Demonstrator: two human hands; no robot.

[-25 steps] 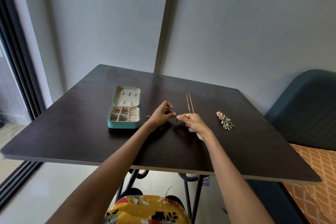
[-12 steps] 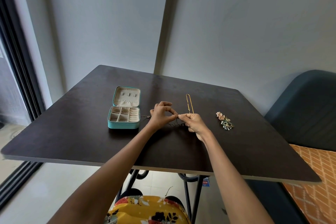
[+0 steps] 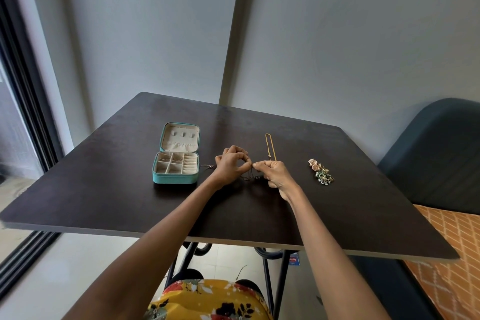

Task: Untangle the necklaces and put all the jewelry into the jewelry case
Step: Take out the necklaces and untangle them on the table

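Over the middle of the dark table, my left hand and my right hand meet fingertip to fingertip, each pinching a thin tangled necklace that hangs between them. One end of the chain trails on the table towards the teal jewelry case, which lies open with cream compartments. A gold chain necklace lies straight just beyond my right hand. A small heap of earrings and rings sits to the right.
A dark blue chair stands beyond the table's right edge, with an orange patterned cushion below it. A grey wall rises behind the table. A window frame runs along the left.
My left hand shifted slightly right and its fingers closed into a pinch against my right fingertips. The tangled chain now hangs lower between the hands.
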